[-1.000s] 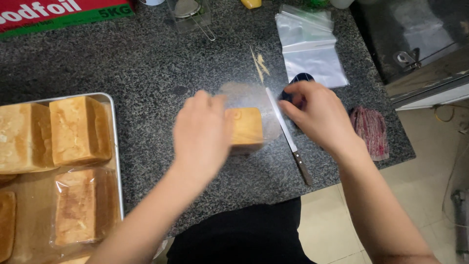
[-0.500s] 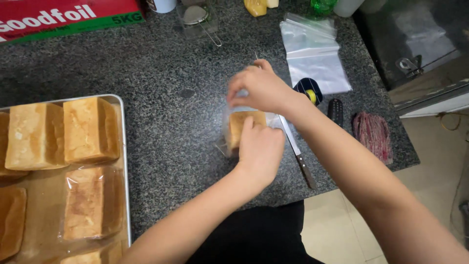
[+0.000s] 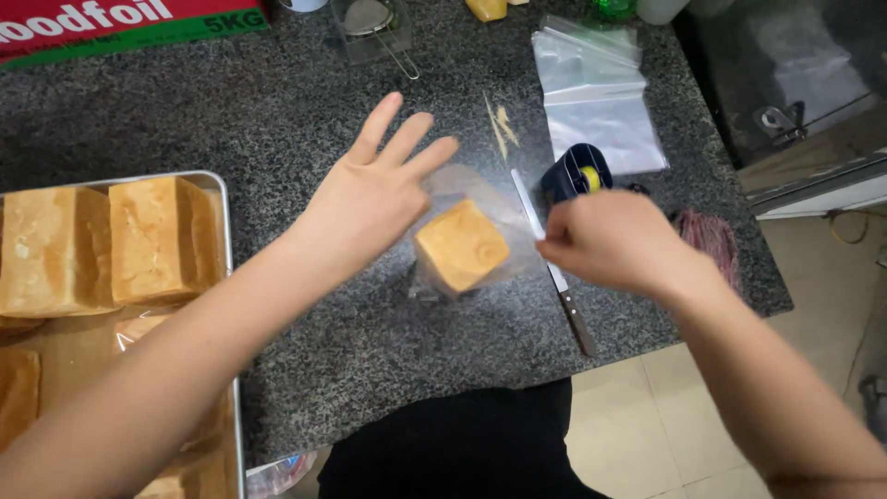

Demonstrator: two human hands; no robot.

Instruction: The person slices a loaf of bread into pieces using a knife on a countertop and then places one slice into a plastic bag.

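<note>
1 bread loaf point(image 3: 460, 246) already sits inside a clear bag point(image 3: 480, 199) on the table point(image 3: 277, 120), left hand point(image 3: 374, 199) spread above, right hand point(image 3: 605, 242) pinching the bag's edge, while at least 2 bare loaves point(image 3: 111, 245) wait on the tray point(image 3: 217, 180).

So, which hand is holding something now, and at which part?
The right hand pinches the clear bag around the bread block at its right edge. The left hand is open, holding nothing.

Bakery-style kitchen: speckled dark granite counter point(image 3: 277, 120), metal tray point(image 3: 220, 185) of golden square bread loaves point(image 3: 157, 238), stack of clear zip bags point(image 3: 601, 111), red foil-roll box point(image 3: 120, 23).
</note>
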